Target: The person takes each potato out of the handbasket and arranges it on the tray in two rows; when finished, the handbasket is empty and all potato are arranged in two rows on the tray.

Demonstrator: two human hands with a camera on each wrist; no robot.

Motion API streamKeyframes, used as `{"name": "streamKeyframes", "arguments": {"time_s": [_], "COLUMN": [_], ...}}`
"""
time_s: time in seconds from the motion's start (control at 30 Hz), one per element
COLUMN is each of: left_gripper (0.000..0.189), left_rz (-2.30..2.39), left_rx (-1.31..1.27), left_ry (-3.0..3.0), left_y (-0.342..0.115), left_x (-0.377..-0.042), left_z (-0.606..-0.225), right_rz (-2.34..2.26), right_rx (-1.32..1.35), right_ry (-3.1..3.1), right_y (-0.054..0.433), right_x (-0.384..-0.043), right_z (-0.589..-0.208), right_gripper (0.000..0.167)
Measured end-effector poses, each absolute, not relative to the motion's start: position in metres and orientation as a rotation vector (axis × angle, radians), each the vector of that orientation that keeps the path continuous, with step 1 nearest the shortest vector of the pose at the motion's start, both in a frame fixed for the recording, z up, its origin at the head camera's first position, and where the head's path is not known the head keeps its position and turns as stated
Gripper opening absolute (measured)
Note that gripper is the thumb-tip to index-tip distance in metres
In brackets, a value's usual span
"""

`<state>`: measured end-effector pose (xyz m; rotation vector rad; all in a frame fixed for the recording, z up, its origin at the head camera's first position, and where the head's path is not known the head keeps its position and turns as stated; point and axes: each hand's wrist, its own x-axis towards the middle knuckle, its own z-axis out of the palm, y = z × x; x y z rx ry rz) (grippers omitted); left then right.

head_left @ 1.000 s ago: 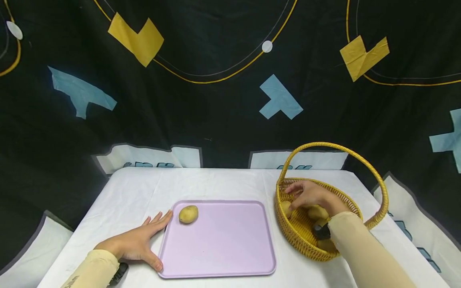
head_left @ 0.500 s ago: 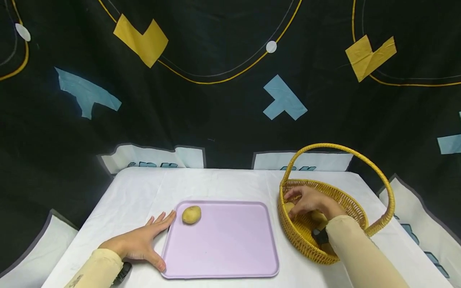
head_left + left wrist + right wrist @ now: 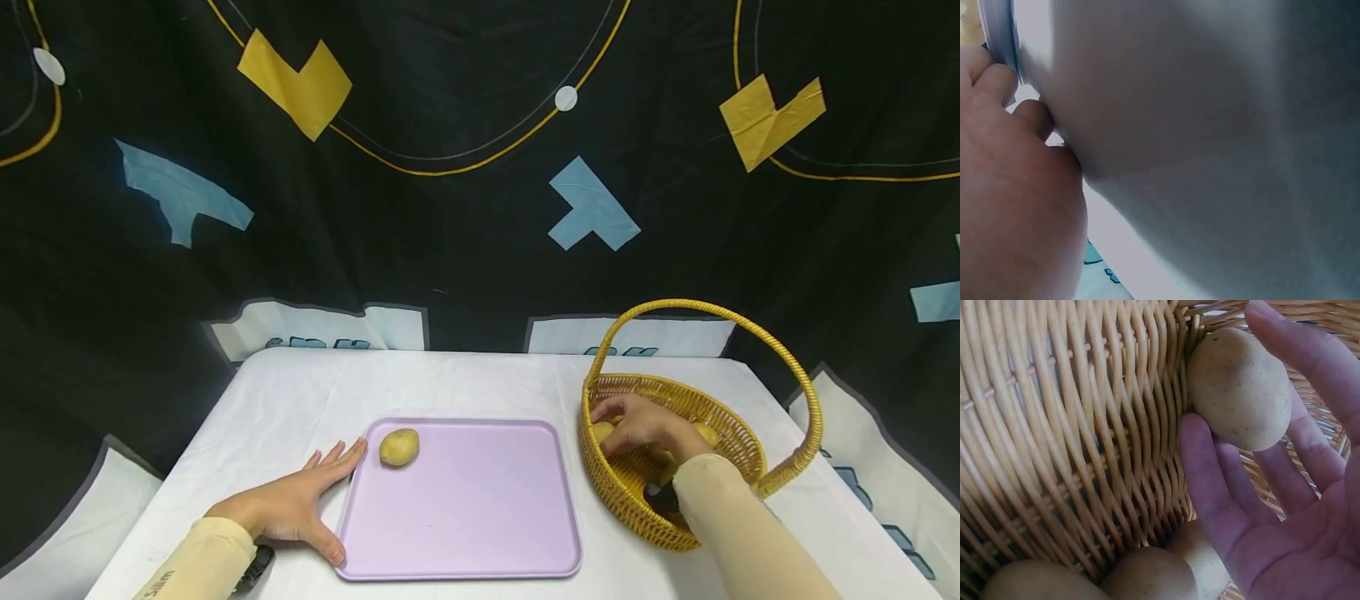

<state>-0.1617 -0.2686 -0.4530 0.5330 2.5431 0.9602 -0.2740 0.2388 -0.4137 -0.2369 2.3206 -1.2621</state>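
Observation:
My left hand (image 3: 288, 504) lies with fingers spread along the left edge of a lilac tray (image 3: 465, 508), thumb and fingertips touching its rim. One potato (image 3: 399, 447) sits in the tray's far left corner. Inside a wicker basket (image 3: 626, 518) on the right, my right hand (image 3: 648, 427) holds a potato (image 3: 1241, 387) by the basket's left wall, thumb on one side and fingers on the other. More potatoes (image 3: 1150, 575) lie lower in the basket, partly hidden by my hand and wrist. The left wrist view shows mostly the hand's side and white cloth.
The basket's tall arched handle (image 3: 810, 400) rises over my right forearm. A white cloth (image 3: 457, 383) covers the table. Behind it hangs a dark curtain (image 3: 450, 250) with yellow and blue shapes.
My right hand has closed in around the potato by the basket's left wall, its wrist shifting slightly. Another potato now shows beyond that wrist. The left hand keeps its place on the tray.

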Motion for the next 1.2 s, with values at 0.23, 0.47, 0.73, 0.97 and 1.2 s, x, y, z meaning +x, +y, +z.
{"name": "streamKeyframes", "arguments": {"time_s": [0.23,0.47,0.73,0.97,1.2], "left_gripper": [0.143,0.143,0.143,0.143,0.143], "left_rz": [0.942,0.929,0.928,0.931,0.96], "left_rx": [0.487,0.453,0.477,0.474,0.507], "left_ry": [2.545,2.539,2.546,2.546,2.541], "left_y": [-0.268,-0.266,-0.269,-0.269,-0.269], "left_x": [-0.161,-0.163,-0.161,-0.161,-0.16], "left_z": [-0.452,-0.452,-0.452,-0.454,-0.452], "right_rz": [-1.255,-1.274,-1.262,-1.281,-1.299], "right_rx": [-0.207,-0.169,-0.159,-0.147,-0.139], "right_ry": [2.336,2.353,2.377,2.416,2.554], "right_y": [0.237,0.238,0.237,0.243,0.244], "right_x": [-0.273,-0.271,-0.271,-0.267,-0.268], "right_z": [-0.415,-0.416,-0.418,-0.415,-0.404], "right_gripper": [0.044,0.043,0.04,0.044,0.045]}}
